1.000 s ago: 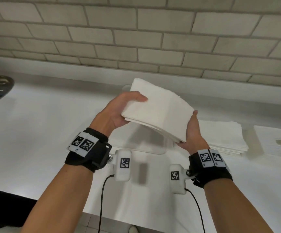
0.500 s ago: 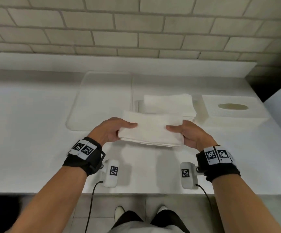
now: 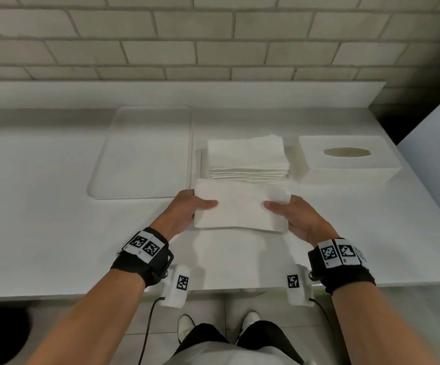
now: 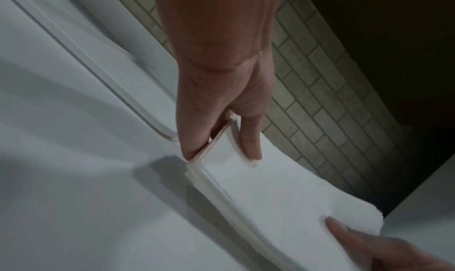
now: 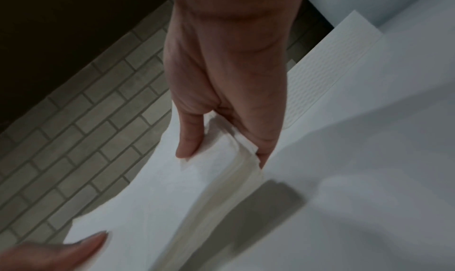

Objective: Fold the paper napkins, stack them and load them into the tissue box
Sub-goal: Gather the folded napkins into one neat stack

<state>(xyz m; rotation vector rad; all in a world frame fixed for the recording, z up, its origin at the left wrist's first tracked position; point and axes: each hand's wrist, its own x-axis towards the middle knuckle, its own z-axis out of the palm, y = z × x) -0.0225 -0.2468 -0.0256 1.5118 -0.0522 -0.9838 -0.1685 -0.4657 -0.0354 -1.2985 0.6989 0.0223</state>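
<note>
A folded bundle of white napkins (image 3: 241,208) hangs level above the white counter. My left hand (image 3: 187,210) pinches its left end, thumb on top and fingers underneath; the left wrist view shows this grip on the bundle (image 4: 258,187). My right hand (image 3: 290,214) pinches the right end the same way, as the right wrist view shows on the bundle (image 5: 184,197). Behind it lies a taller stack of napkins (image 3: 248,156). The white tissue box (image 3: 345,159), with an oval slot on top, stands to the right of that stack.
A flat white tray (image 3: 139,154) lies on the counter (image 3: 42,206) to the left of the stack. A brick wall runs along the back. The counter's front edge is near my wrists, and a white panel (image 3: 435,154) rises at the right.
The bundle came down from a raised, tilted hold to a level one just above the counter, in front of the stack. Both hands kept their grip.
</note>
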